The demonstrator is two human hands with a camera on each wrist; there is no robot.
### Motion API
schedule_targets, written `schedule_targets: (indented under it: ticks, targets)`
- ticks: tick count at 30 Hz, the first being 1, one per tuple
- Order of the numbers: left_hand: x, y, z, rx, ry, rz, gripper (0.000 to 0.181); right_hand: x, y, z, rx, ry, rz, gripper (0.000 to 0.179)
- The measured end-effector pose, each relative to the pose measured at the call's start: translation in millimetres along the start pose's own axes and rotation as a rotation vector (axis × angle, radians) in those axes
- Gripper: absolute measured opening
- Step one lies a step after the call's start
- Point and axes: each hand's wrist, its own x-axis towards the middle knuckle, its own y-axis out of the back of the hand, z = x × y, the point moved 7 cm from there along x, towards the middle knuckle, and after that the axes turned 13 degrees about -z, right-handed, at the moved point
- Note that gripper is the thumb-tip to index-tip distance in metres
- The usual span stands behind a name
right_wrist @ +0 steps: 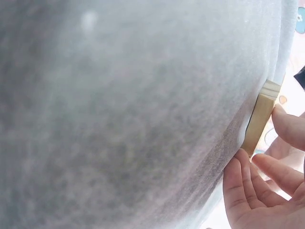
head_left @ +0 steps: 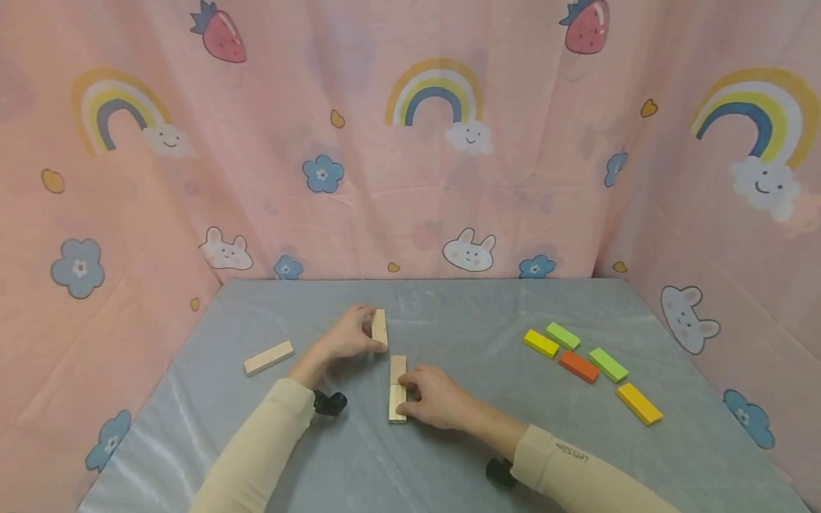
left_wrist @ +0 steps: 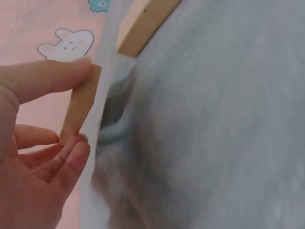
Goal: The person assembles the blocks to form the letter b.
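Left hand (head_left: pixel 349 335): beyond and left of the near wooden block (head_left: pixel 397 408), thumb straight, fingers bent opposite in a pinch. Left forearm (head_left: pixel 266 438): sleeved, slanting from the block's near left. Right hand (head_left: pixel 439 399): block's right side, thumb and fingers pinching it. Right forearm (head_left: pixel 571 459): sleeved, slanting from its near right.

Pink curtains (head_left: pixel 398 206) printed with rainbows (head_left: pixel 432 80) and rabbits (head_left: pixel 470 253) hang across my feed, behind and beside a grey counter (head_left: pixel 462 317).

A wooden block (head_left: pixel 380 328) is pinched by the left hand (head_left: pixel 348 335), a second block (head_left: pixel 394 396) by the right hand (head_left: pixel 442 399), apparently touching a third block (head_left: pixel 398 365)
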Motion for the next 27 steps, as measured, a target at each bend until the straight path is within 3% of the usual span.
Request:
schedule_targets:
  ticks: [17,27]
  targets:
    - [17.9,-23.0,17.2,-0.080,-0.098,-0.040,0.085,-0.1,-1.1,0.3,0.007,0.001,0.002,0.045]
    - [20.4,-27.8,15.8,-0.092,-0.063,-0.078,0.086,-0.6,0.0,0.0,0.005,0.021,0.011,0.044]
